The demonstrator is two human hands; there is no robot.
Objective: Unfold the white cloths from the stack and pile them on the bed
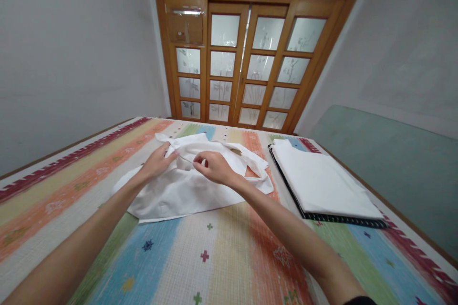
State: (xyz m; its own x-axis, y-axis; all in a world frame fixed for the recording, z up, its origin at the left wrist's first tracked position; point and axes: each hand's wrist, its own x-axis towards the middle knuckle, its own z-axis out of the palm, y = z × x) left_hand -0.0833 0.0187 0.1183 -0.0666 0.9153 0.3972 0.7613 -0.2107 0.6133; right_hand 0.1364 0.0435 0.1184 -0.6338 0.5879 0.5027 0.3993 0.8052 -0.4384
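White garment (pixel 179 193) lies rumpled at the centre of a striped mat (pixel 229 257), far half, seen from the near edge. It spreads wider L-to-R than front-to-back, so its long axis runs across the person. The plain body sags toward the near left, and the looped openings, prob. arm or neck holes, trail off to the far right.

Both hands meet on the upper middle of the cloth, close together but not touching. Left hand (pixel 157 162) has its fingers curled narrow on a raised fold at the far-left edge. Right hand (pixel 214 167) pinches a ridge of fabric between thumb and forefinger, just right of the other. The grip points sit on the far side of the cloth, so most of it lies between the hands and the person. The looped end is nearer the right hand.

Well apart to the right, a folded white stack (pixel 322 183) rests square on a black board (pixel 339 219), its long side angled away. Behind the mat is a wooden door (pixel 246 66) w/ frosted panes. Plain walls stand either side.
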